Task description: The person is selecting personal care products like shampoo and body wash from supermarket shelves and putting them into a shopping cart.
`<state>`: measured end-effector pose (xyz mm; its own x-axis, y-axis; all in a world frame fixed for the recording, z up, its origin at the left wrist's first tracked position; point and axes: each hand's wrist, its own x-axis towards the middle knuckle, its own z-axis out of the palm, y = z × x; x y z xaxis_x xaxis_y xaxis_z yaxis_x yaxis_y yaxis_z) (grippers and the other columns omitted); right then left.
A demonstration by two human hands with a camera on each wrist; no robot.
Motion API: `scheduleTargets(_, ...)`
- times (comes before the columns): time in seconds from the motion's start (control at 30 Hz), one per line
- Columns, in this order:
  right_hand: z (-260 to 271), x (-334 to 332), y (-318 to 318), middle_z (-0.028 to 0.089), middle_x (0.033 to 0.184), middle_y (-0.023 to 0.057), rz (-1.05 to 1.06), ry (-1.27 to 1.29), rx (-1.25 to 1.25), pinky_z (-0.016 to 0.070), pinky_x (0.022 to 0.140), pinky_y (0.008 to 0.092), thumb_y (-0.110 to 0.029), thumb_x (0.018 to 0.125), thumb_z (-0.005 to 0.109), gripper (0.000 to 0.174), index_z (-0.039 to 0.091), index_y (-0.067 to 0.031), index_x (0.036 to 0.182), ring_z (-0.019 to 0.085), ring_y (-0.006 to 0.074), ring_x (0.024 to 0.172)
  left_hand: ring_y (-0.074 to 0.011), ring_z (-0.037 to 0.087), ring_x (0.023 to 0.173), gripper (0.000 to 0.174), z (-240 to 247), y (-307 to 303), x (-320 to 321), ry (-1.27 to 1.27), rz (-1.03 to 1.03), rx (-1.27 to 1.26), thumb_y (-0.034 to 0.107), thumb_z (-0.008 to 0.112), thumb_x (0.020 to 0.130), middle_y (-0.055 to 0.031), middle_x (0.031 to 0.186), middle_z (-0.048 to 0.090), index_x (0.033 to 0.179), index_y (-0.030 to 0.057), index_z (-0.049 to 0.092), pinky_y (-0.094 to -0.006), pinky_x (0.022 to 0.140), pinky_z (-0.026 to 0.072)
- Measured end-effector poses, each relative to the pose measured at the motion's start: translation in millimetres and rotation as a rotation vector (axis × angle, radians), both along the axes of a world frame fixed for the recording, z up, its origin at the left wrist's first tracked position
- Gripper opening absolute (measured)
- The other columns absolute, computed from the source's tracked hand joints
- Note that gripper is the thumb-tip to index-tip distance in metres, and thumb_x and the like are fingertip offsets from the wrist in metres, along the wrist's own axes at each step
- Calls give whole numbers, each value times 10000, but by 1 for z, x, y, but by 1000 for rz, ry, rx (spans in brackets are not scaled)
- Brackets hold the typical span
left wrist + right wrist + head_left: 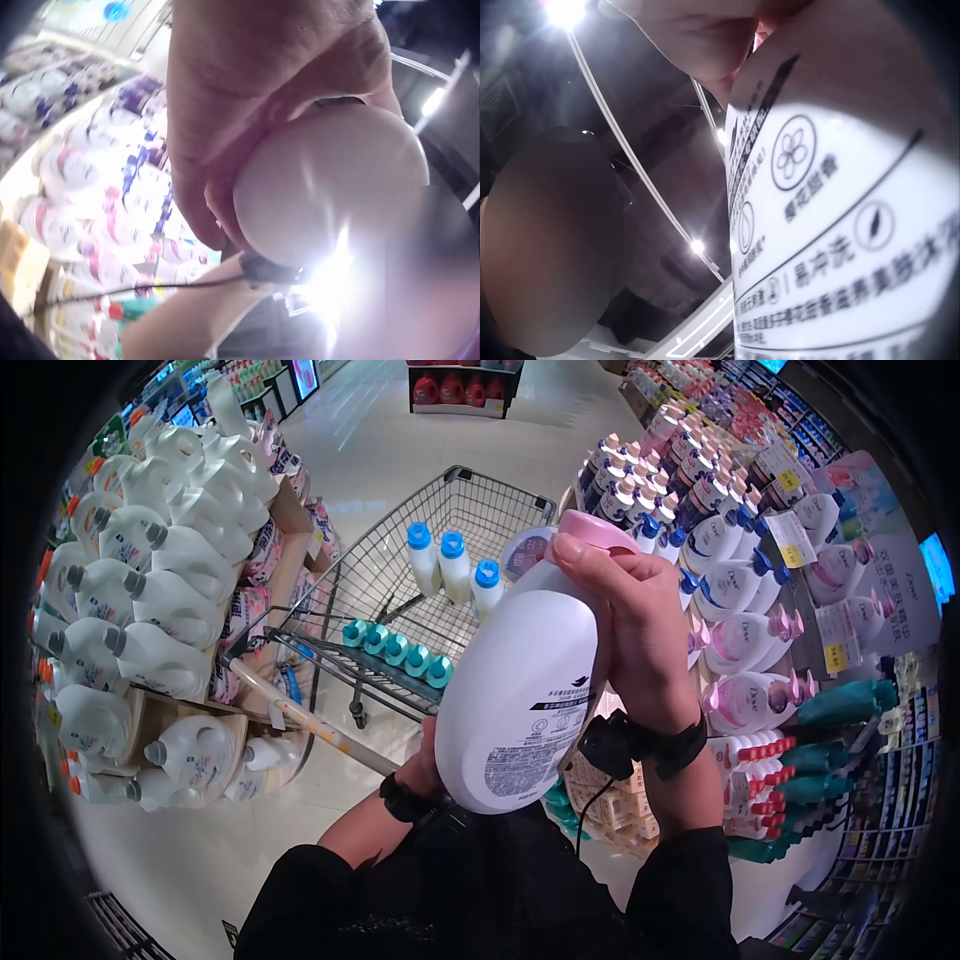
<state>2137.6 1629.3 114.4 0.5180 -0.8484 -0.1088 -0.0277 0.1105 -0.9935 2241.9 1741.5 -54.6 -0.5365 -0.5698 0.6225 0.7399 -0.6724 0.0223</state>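
A large white body wash bottle (525,690) with a pink cap (600,532) is held tilted before the chest, its printed back towards the head camera. Up by the cap, my right hand (645,620) grips the bottle, thumb at the pink part. My left hand (427,765) holds the lower end; in the left wrist view that hand (277,67) curls round the rounded base (330,180). Close up in the right wrist view, the printed label (817,217) fills the right side, below part of the right hand (697,37). A round purple label (525,552) shows behind the bottle's neck.
Ahead stands a wire shopping cart (400,610) holding several blue-capped bottles (453,565) and a row of teal-capped ones (395,650). White jugs (175,595) are stacked on the left. Displays of Dove bottles (745,700) line the right.
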Motion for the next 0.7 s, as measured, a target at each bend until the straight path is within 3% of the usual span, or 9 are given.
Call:
scheduleTargets(0.07, 0, 6, -1, 694, 747, 95, 24, 11, 56, 481, 549, 218, -299, 870, 739, 367, 709, 66, 872, 638, 111, 587, -389, 566, 1159, 1023, -5, 41, 22, -146, 121, -30, 457, 782, 754, -247, 1262, 518, 1477, -7, 226, -478, 1093, 361)
scheduleTargets(0.3, -7, 14, -2, 691, 751, 84, 48, 39, 65, 478, 554, 213, -295, 871, 750, 364, 707, 66, 849, 630, 101, 589, -363, 518, 1235, 1111, -9, 51, 33, -662, 546, -130, 462, 819, 706, -227, 1327, 487, 1495, -7, 194, -468, 1104, 350)
scheduleTargets(0.37, -7, 15, 1, 682, 748, 54, 62, 36, 57, 457, 577, 199, -288, 869, 751, 351, 709, 60, 855, 614, 78, 615, -355, 504, 1256, 1136, 1, 12, 21, -811, 671, -158, 464, 830, 693, -222, 1345, 478, 1500, -7, 185, -465, 1107, 347)
scheduleTargets(0.4, -10, 13, 2, 682, 748, 54, 67, 37, 57, 457, 577, 199, -288, 869, 751, 351, 709, 60, 855, 614, 78, 615, -351, 498, 1267, 1148, -7, 51, 36, -886, 733, -171, 464, 835, 686, -219, 1354, 473, 1503, -7, 180, -464, 1109, 345)
scheduleTargets(0.47, -17, 6, 2, 530, 604, -53, 18, 33, -117, 298, 484, 198, -259, 823, 803, 299, 712, 8, 726, 441, 9, 552, -344, 484, 1289, 1174, -4, 45, 32, -1039, 873, -188, 466, 846, 672, -214, 1373, 464, 1508, -7, 171, -461, 1112, 342)
scheduleTargets(0.5, -17, -2, 5, 456, 607, -86, 38, 58, -162, 223, 497, 213, -243, 829, 799, 276, 701, 5, 756, 359, -3, 579, -340, 477, 1300, 1186, -3, 48, 32, -1119, 953, -183, 466, 852, 665, -211, 1382, 460, 1510, -8, 167, -459, 1113, 340)
scheduleTargets(0.53, -4, -5, 16, 555, 663, -53, 31, 59, -130, 319, 534, 187, -213, 832, 794, 249, 704, 20, 826, 460, 8, 621, -256, 336, 1406, 1328, 7, 48, 29, -1209, 926, -66, 441, 925, 541, -142, 1486, 370, 1531, 7, 153, -428, 1131, 314)
scheduleTargets(0.6, 7, -18, 29, 648, 773, 4, 42, 145, -152, 420, 608, 183, -169, 840, 781, 239, 692, 37, 921, 559, 39, 691, -297, 380, 1379, 1281, 5, 46, 20, -1326, 1287, -173, 407, 928, 544, -170, 1478, 363, 1530, 35, 199, -430, 1125, 329)
scheduleTargets(0.7, 6, -32, 33, 683, 873, 65, 27, 297, -66, 485, 648, 215, -140, 850, 760, 312, 623, 57, 1050, 617, 78, 724, -373, 416, 1331, 1271, 1, 52, 19, -1588, 1457, -188, 364, 929, 507, -219, 1433, 378, 1527, 61, 234, -455, 1104, 363)
